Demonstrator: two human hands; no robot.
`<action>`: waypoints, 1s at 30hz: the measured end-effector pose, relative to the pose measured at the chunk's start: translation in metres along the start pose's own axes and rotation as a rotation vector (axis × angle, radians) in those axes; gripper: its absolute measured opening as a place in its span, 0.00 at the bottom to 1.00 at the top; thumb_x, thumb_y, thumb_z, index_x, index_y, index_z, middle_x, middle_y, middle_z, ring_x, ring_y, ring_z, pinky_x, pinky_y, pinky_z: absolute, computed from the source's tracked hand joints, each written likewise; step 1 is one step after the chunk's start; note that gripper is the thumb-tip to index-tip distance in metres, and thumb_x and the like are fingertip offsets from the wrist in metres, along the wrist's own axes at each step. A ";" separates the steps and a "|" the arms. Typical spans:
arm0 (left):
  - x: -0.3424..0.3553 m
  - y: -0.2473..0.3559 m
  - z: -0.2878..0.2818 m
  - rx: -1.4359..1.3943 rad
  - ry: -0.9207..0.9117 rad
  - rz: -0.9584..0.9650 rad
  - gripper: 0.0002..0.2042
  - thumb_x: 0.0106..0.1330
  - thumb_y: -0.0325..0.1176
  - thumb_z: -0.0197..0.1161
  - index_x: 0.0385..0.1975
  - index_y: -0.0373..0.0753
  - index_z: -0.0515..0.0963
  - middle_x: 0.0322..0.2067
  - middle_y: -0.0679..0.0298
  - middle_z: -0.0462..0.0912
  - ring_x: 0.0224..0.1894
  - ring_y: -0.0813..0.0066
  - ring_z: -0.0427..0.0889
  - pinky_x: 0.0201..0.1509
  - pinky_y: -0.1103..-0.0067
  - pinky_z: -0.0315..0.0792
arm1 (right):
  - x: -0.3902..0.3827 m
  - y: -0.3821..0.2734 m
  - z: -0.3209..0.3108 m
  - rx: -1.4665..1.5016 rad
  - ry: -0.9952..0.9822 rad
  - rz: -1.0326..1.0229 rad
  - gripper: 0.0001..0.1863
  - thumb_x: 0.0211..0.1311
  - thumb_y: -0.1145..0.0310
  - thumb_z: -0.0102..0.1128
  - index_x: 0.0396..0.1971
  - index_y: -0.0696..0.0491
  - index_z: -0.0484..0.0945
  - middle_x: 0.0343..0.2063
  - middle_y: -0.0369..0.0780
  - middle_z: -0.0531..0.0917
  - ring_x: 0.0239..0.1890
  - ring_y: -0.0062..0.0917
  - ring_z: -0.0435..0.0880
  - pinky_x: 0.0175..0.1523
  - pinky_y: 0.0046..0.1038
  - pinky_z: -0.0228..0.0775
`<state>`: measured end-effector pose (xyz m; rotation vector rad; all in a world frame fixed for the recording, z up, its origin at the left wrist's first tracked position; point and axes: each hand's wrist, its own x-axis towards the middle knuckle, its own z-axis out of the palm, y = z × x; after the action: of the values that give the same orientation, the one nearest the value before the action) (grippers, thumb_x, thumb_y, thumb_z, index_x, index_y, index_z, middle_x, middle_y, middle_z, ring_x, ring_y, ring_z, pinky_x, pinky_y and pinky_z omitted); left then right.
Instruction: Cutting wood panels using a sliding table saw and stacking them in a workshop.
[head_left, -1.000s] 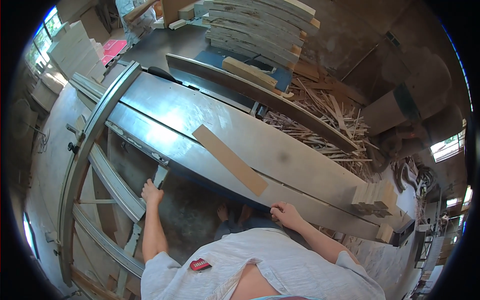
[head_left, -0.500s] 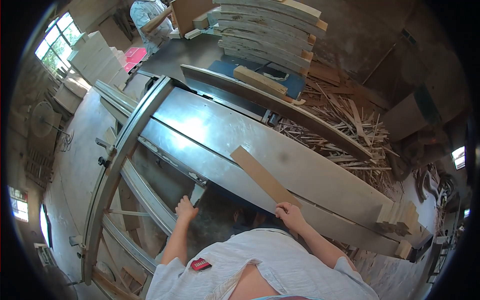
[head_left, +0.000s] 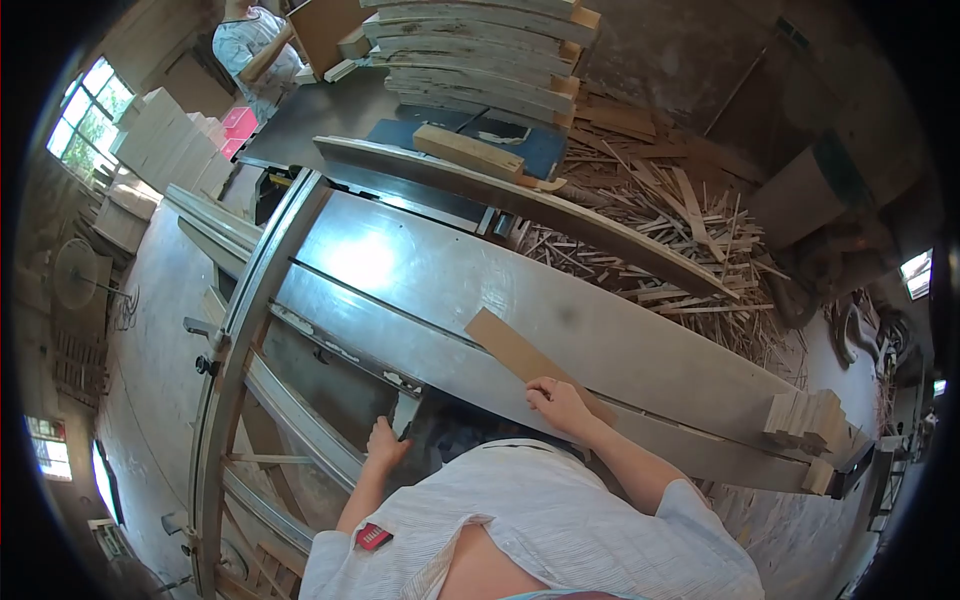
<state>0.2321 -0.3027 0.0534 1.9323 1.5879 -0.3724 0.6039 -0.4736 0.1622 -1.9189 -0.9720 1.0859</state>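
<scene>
A long sliding steel table [head_left: 530, 290] crosses the view, with a narrow brown board [head_left: 510, 345] lying diagonally on it. My right hand [head_left: 555, 405] is on the board's lower end, fingers curled and closed on it. My left hand [head_left: 385, 440] is lower, in the gap beside the steel table, its fingers curled against a pale metal bracket [head_left: 406, 408]. An aluminium frame [head_left: 260, 290] with crossbars extends left of that hand. A long fence-like board [head_left: 630, 245] runs along the table's far side.
Stacked curved pale planks [head_left: 470, 50] stand at the back, near a co-worker [head_left: 250, 60] beside an upright panel. Offcuts [head_left: 690, 230] are heaped behind the table. Short blocks [head_left: 800, 420] sit at its right end. A pale stack [head_left: 165, 140] and a fan [head_left: 75, 270] are at left.
My right hand has moved from the table's near edge up and forward onto the brown board's lower end. My left hand stays by the bracket. The camera's view has shifted.
</scene>
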 end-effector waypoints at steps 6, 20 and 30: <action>-0.015 0.015 0.013 -0.043 -0.123 0.084 0.40 0.51 0.42 0.80 0.57 0.30 0.62 0.54 0.36 0.74 0.58 0.37 0.77 0.61 0.56 0.75 | 0.006 0.009 -0.016 0.021 0.020 0.061 0.17 0.68 0.62 0.59 0.47 0.61 0.82 0.30 0.42 0.87 0.35 0.24 0.87 0.46 0.27 0.77; -0.013 0.120 -0.086 0.235 -0.504 0.332 0.22 0.65 0.50 0.65 0.38 0.32 0.84 0.39 0.44 0.86 0.47 0.45 0.85 0.50 0.57 0.78 | 0.064 -0.021 -0.041 0.077 -0.004 0.001 0.18 0.68 0.62 0.59 0.47 0.61 0.82 0.32 0.43 0.87 0.35 0.24 0.86 0.46 0.28 0.77; 0.094 0.230 -0.086 -0.191 0.090 0.618 0.18 0.67 0.41 0.66 0.51 0.36 0.79 0.36 0.53 0.86 0.41 0.52 0.85 0.46 0.62 0.77 | 0.068 -0.003 -0.052 0.086 0.110 0.069 0.18 0.68 0.62 0.57 0.47 0.62 0.82 0.34 0.47 0.88 0.36 0.29 0.88 0.47 0.29 0.77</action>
<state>0.4619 -0.1996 0.1292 2.1795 0.9554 0.1208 0.6743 -0.4245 0.1606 -1.9324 -0.7922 1.0324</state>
